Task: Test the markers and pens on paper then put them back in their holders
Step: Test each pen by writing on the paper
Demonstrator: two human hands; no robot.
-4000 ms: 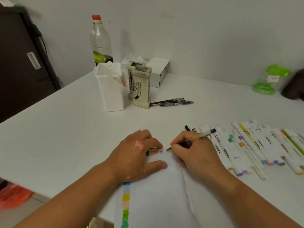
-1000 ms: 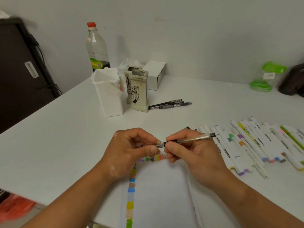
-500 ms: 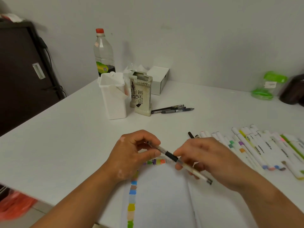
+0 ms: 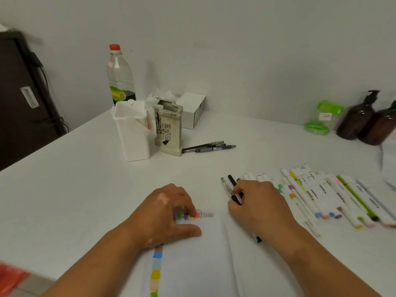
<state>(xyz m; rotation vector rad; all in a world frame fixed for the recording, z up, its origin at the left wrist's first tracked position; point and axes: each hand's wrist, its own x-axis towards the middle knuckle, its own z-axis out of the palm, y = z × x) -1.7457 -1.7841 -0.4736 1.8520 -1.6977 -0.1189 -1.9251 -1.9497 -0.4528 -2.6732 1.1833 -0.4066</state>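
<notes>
My left hand (image 4: 166,213) rests on the white paper (image 4: 192,264), fingertips pressing beside a row of colour swatches and a black scribble (image 4: 206,215). My right hand (image 4: 259,206) lies to the right of the sheet, thumb and forefinger pinching a clear-barrelled pen (image 4: 227,188) that lies flat on the table; its far end (image 4: 258,239) pokes out under the palm. A black pen (image 4: 233,182) lies right beside it. A row of white markers (image 4: 321,194) stretches to the right. The white plastic holder (image 4: 132,136) and the ceramic holder (image 4: 170,129) stand at the back left.
Three dark pens (image 4: 209,146) lie beside the ceramic holder. Behind stand a plastic bottle (image 4: 120,76) and a white box (image 4: 192,108). A green container (image 4: 321,118) and brown pump bottles (image 4: 360,118) sit back right. A dark cabinet (image 4: 19,99) stands past the table's left edge.
Both hands held the pen over the paper; my left hand has let go and dropped onto the sheet. My right hand has carried the pen right, down next to the markers.
</notes>
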